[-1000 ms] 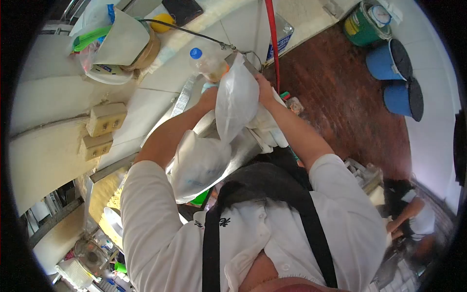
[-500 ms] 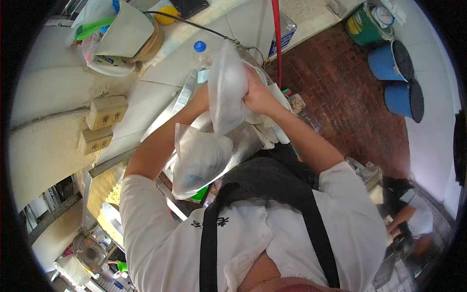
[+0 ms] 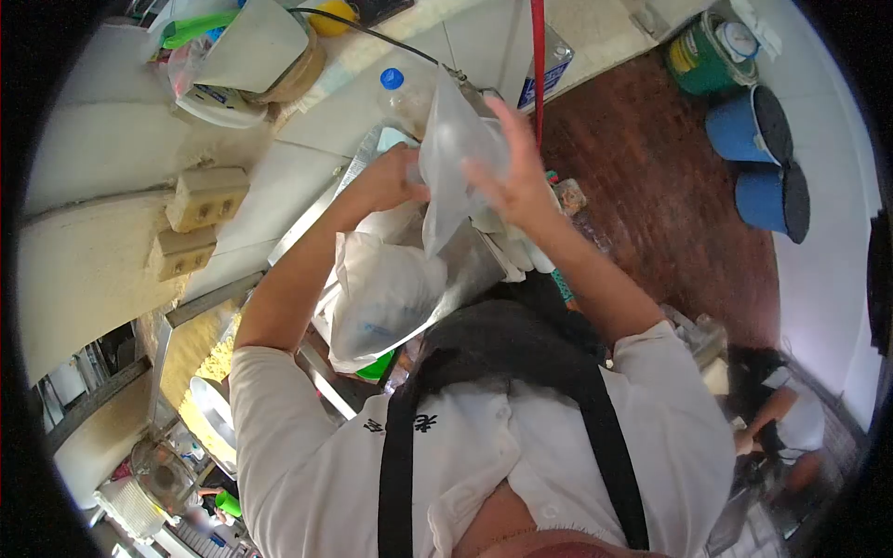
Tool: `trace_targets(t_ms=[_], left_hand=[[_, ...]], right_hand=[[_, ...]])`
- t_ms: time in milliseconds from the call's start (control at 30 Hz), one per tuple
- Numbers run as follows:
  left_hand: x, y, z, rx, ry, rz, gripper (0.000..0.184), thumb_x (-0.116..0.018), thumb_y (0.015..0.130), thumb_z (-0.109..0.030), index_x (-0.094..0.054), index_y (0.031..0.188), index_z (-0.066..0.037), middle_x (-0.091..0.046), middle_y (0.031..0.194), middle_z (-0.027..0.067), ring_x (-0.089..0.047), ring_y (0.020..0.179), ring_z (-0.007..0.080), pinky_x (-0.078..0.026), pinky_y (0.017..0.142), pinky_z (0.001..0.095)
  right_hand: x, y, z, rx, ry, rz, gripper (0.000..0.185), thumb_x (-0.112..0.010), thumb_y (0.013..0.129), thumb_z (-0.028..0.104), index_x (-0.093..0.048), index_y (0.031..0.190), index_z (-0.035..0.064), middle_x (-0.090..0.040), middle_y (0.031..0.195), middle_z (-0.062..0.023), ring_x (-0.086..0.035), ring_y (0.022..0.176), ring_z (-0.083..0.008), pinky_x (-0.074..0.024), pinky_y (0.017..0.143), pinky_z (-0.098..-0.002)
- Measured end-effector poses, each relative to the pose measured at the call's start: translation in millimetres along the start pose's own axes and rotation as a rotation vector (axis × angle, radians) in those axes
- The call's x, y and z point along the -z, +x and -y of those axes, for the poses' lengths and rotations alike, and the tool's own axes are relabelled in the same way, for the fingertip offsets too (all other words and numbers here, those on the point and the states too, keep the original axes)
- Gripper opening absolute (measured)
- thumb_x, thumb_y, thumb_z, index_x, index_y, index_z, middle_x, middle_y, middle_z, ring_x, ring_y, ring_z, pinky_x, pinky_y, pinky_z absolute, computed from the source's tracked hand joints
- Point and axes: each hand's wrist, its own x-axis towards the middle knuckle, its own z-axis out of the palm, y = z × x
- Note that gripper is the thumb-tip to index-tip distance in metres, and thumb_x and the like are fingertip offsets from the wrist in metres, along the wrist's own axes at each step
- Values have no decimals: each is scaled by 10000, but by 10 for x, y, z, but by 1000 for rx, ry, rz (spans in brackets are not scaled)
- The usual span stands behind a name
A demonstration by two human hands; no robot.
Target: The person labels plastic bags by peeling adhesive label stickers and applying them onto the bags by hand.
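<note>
A translucent white plastic bag (image 3: 456,153) stands up in front of me, puffed out between my hands. My left hand (image 3: 395,177) has its fingers curled at the bag's left edge and grips it there. On the other side, my right hand (image 3: 513,177) is spread, with thumb and fingers apart around the bag's right side; it is a little blurred. Below them, a filled white plastic bag (image 3: 386,288) rests on a metal surface (image 3: 474,265). Behind my left hand stands a clear bottle with a blue cap (image 3: 392,79).
Two blue buckets (image 3: 735,130) and a green bucket (image 3: 693,56) stand by the right wall, on the brick-red floor (image 3: 642,205). A red pole (image 3: 538,65) rises beyond my right hand. Containers (image 3: 251,56) sit at upper left. Another person (image 3: 791,414) works at lower right.
My right hand has opened and its fingers have spread from the bag. My left hand has come out from behind the bag to its left edge. The bag looks narrower at the top.
</note>
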Motion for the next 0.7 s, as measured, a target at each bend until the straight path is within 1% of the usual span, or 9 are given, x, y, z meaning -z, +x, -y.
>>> trace_targets(t_ms=[33, 100, 167, 233, 333, 433, 533, 633, 700], left_hand=[[-57, 40, 15, -185, 79, -67, 628, -821, 714, -244, -615, 1297, -137, -569, 1310, 220, -569, 1186, 398, -461, 1008, 456], [-104, 141, -46, -288, -255, -103, 630, -797, 745, -249, -583, 1324, -123, -553, 1334, 214, -553, 1209, 393, -448, 1029, 451], [-210, 288, -26, -378, -243, -170, 617, -768, 777, -254, -560, 1341, -115, -545, 1351, 203, -539, 1229, 386, -434, 1049, 446], [-492, 507, 265, -455, 121, -260, 588, -735, 811, -261, -546, 1349, -114, -545, 1359, 185, -527, 1245, 379, -419, 1068, 439], [-681, 653, 531, -471, 314, -226, 554, -706, 834, -283, -555, 1339, -111, -537, 1383, 158, -515, 1268, 362, -405, 1083, 422], [-846, 828, 745, -496, 213, -237, 568, -714, 821, -299, -558, 1337, -121, -543, 1382, 149, -503, 1283, 352, -398, 1092, 414], [-907, 745, 788, -332, 43, -216, 579, -721, 809, -317, -566, 1331, -120, -554, 1370, 150, -500, 1285, 349, -399, 1091, 406], [-962, 829, 941, -309, 203, -171, 592, -730, 800, -329, -571, 1328, -112, -564, 1353, 153, -505, 1277, 344, -403, 1086, 402], [-957, 941, 1101, -457, 310, -201, 562, -723, 803, -323, -590, 1306, -109, -581, 1328, 165, -541, 1226, 352, -432, 1050, 410]], right_hand=[[-70, 23, 65, 93, -92, 13, 853, -762, 809, 335, -338, 1465, -6, -418, 1451, -248, -442, 1328, -395, -351, 1113, -489], [-315, -2, -173, 58, -139, 87, 975, -805, 759, 390, -289, 1491, 3, -376, 1480, -247, -410, 1351, -395, -334, 1127, -483], [-449, -25, -486, 7, -150, 150, 1060, -837, 720, 425, -259, 1506, 11, -363, 1488, -248, -399, 1359, -399, -331, 1132, -476], [-388, -58, -751, -58, -129, 193, 1107, -860, 691, 440, -247, 1510, 17, -381, 1474, -252, -408, 1352, -408, -343, 1129, -466], [-330, -175, -907, -154, -107, 239, 1137, -885, 663, 412, -243, 1508, 3, -371, 1482, -265, -373, 1384, -415, -312, 1163, -471], [-375, -303, -1208, -158, -48, 253, 1125, -920, 646, 327, -256, 1503, 28, -415, 1457, -232, -441, 1348, -377, -381, 1115, -446], [-395, -311, -1319, -195, 31, 353, 1127, -931, 644, 292, -253, 1508, 37, -453, 1441, -224, -477, 1325, -345, -388, 1109, -426], [-330, -300, -1542, -358, 136, 475, 1137, -926, 657, 300, -238, 1515, 11, -495, 1421, -225, -504, 1308, -328, -387, 1109, -394], [-151, -150, -1544, -443, 111, 646, 1126, -916, 667, 297, -241, 1507, -28, -517, 1404, -223, -514, 1298, -330, -389, 1106, -370]])
